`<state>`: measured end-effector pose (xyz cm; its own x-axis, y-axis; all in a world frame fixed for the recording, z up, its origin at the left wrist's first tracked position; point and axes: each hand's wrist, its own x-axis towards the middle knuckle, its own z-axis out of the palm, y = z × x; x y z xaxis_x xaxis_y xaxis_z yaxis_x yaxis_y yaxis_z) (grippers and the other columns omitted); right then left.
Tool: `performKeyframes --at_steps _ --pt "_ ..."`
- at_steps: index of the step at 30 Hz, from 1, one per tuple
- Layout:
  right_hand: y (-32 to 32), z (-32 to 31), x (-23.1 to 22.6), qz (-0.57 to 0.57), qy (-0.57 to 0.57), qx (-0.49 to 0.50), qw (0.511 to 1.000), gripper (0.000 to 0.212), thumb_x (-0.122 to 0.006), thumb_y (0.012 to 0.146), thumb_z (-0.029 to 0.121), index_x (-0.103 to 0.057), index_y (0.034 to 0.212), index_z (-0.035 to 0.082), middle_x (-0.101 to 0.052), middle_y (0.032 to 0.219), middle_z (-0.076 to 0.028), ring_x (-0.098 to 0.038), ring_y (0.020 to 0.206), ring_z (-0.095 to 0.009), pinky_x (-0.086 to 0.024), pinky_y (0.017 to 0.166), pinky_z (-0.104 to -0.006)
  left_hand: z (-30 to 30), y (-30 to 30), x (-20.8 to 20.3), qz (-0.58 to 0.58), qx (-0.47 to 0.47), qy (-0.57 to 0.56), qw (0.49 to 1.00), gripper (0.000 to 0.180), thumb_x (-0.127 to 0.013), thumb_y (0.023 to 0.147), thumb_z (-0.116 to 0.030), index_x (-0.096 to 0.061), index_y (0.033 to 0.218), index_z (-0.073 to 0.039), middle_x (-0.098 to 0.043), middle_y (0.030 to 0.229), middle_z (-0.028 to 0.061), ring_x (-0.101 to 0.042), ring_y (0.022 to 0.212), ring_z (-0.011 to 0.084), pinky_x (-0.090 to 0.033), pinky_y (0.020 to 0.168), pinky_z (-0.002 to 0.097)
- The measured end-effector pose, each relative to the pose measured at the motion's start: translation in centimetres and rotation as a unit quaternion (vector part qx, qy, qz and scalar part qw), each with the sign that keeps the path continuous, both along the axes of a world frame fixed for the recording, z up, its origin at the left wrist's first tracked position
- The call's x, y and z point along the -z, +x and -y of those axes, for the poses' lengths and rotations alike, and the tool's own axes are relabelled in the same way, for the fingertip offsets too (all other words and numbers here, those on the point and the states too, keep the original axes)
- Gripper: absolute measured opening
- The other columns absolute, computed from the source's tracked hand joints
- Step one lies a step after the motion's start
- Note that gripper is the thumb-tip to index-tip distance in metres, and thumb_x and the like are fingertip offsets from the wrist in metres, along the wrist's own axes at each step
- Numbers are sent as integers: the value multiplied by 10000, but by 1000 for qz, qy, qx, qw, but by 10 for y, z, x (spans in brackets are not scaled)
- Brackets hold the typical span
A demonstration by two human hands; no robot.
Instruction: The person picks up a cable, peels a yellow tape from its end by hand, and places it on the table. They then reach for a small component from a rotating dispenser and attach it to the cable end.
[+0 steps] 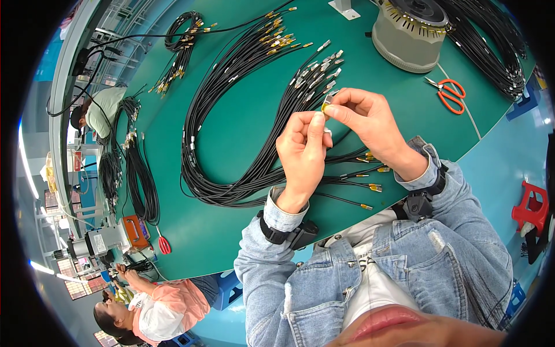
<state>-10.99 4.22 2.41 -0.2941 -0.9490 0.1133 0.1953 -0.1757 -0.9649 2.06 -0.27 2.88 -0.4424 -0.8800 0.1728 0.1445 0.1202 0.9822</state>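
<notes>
Over the green table [167, 214], both hands meet in a pinch at a small connector [328, 104] with a yellow part and a silver-grey part. My left hand [303, 150] is closed on its lower side, thumb against the fingers. From the right, my right hand [370, 124] grips the upper side between thumb and fingertips. A small white piece shows by the left fingers; what it belongs to is hidden. Beneath and beside the hands lies a curved bundle of black cables [199, 168], its ends carrying silver and yellow connectors.
Orange-handled scissors [451, 95] lie right of my hands, near a round grey machine [407, 37]. More cable bundles lie at far right [491, 58] and along the left [139, 179]. Red-handled pliers [164, 245] sit at the left edge. Two people work at left; a red stool [530, 207] stands right.
</notes>
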Motion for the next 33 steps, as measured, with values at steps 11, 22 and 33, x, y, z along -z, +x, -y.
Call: performKeyframes --at_steps 11,22,33 --pt "3 2 0 84 -25 -53 995 218 -599 821 94 -565 1010 -8 -572 914 -41 -532 849 -107 -425 787 -250 5 3 1 -14 37 61 997 170 -460 922 -159 -538 857 -22 -507 574 -13 -389 437 5 -294 379 143" --pt "4 5 2 104 -23 -56 993 196 -606 809 86 -570 977 -10 -569 884 -43 -539 827 -110 -432 775 -249 4 3 1 3 54 67 996 176 -459 922 -166 -541 848 -29 -496 561 -24 -361 428 0 -266 377 147" --pt "-2 6 12 151 -37 -76 985 122 -594 816 62 -582 908 -18 -585 843 -57 -550 767 -124 -447 715 -244 14 8 -5 -3 144 149 978 258 -428 935 -233 -552 813 -43 -459 530 -37 -330 402 6 -232 361 148"
